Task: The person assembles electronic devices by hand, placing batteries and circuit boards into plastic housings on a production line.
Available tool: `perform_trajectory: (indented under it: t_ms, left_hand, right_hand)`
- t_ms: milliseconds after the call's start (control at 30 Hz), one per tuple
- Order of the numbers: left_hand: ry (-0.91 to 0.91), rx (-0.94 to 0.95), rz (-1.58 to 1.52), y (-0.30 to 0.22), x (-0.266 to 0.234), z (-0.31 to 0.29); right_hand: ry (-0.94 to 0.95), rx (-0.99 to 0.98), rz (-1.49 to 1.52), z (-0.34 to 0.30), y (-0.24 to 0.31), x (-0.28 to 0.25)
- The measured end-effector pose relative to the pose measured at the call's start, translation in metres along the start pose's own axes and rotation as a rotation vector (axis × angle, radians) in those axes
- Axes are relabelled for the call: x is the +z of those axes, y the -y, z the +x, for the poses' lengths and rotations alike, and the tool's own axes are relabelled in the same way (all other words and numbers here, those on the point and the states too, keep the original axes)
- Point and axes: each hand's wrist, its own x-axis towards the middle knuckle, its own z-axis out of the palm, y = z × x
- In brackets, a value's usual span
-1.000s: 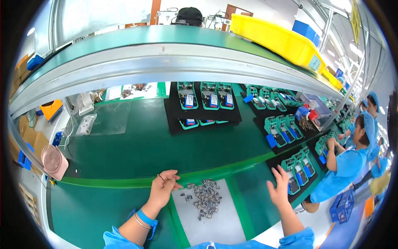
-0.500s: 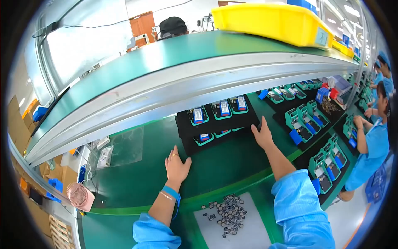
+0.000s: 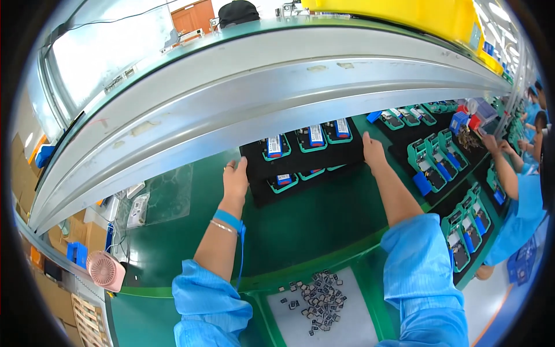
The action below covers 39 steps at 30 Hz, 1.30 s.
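Two black trays, one above the other, sit beneath the shelf in front of me. The upper black tray (image 3: 324,159) carries green-framed devices with blue battery packs (image 3: 315,136). Below and nearer, the lower black tray (image 3: 263,198) shows part of a similar row. My left hand (image 3: 235,182), with a blue band at its wrist, grips the upper tray's left edge; the fingertips partly disappear behind it. At the opposite edge my right hand (image 3: 374,153) closes on the tray's right side. The shelf hides the far part of both trays.
A metal-fronted shelf (image 3: 260,87) crosses above the bench, bearing a yellow bin (image 3: 404,17). Small parts lie on a white sheet (image 3: 358,306) near me. More device trays (image 3: 436,165) stand rightward, beside a co-worker (image 3: 517,208). A pink fan (image 3: 106,272) is at left.
Both hands have reached forward from beside the trays to the upper tray's two side edges and taken hold. The view has tilted, so the shelf front fills more of it.
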Motion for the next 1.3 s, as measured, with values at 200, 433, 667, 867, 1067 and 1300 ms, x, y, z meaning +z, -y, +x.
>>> perform_trajectory:
  t_ms: [200,433,667,867,1067,1300]
  left_hand:
    - [0.311,-0.047,0.009,-0.037,-0.004,-0.008]
    - [0.335,0.006,-0.023,-0.035,-0.063,-0.15]
    - [0.403,-0.147,-0.11,-0.044,-0.115,-0.301]
    - [0.333,-0.27,-0.017,-0.017,-0.08,-0.304]
    - [0.275,-0.267,0.02,0.001,-0.066,-0.298]
    - [0.24,-0.23,-0.072,0.008,-0.065,-0.308]
  right_hand:
    - [-0.021,-0.118,0.056,0.011,-0.007,-0.023]
    - [-0.064,-0.344,0.127,-0.131,-0.005,-0.075]
    - [-0.019,-0.217,0.082,-0.255,-0.039,-0.139]
    - [0.024,-0.283,-0.101,-0.22,-0.071,-0.126]
    - [-0.22,-0.602,-0.413,-0.231,-0.058,-0.108]
    - [0.571,-0.73,-0.178,-0.354,-0.034,-0.131]
